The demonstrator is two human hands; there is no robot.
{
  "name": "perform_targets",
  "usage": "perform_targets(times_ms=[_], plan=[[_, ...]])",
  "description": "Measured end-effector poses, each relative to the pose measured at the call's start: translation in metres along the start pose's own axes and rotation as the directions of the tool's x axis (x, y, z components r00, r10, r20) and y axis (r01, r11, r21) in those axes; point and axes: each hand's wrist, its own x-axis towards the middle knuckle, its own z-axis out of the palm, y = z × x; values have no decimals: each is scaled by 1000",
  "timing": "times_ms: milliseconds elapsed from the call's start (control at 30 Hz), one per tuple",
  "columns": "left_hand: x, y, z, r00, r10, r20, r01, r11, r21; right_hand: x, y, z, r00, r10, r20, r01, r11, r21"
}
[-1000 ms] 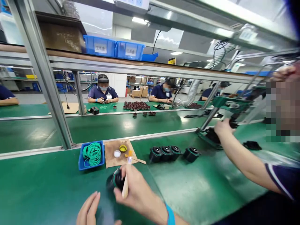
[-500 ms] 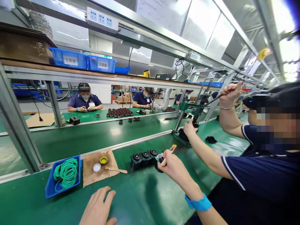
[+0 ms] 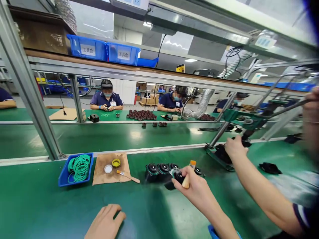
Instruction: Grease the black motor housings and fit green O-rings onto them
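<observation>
My left hand (image 3: 107, 220) rests low over the green tabletop, thumb apart from the fingers, holding nothing. My right hand (image 3: 193, 181) is closed around a brush (image 3: 186, 181) with a wooden handle and orange bristles. The same fingers grip the edge of a black round housing (image 3: 177, 175) with a pale green ring; it looks tilted and is partly hidden. Just left of it several similar black housings (image 3: 157, 171) stand in a row. Another dark part (image 3: 198, 171) shows behind my right hand.
A blue bin (image 3: 65, 179) holds green rings (image 3: 79, 167). Stained cardboard (image 3: 98, 177) carries a yellow pot (image 3: 116, 163), a white lid (image 3: 108, 169) and a second brush (image 3: 128, 176). At right, a co-worker's hand (image 3: 235, 147) is at a green lever press (image 3: 235, 116). Other people sit opposite.
The view has turned right and tilted down. My right hand now has the housing tilted, away from the row's line. My left hand's fingers have drawn closer together.
</observation>
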Motion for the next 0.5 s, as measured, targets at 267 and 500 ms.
perform_targets(times_ms=[267,500], plan=[[41,34,-12,999,-17,-29,20,995,96,59,-105,68,961,-226,157,237,970,-53],[105,7,-2,985,160,-59,-157,986,64,60,-101,83,961,-200,192,247,933,-261]])
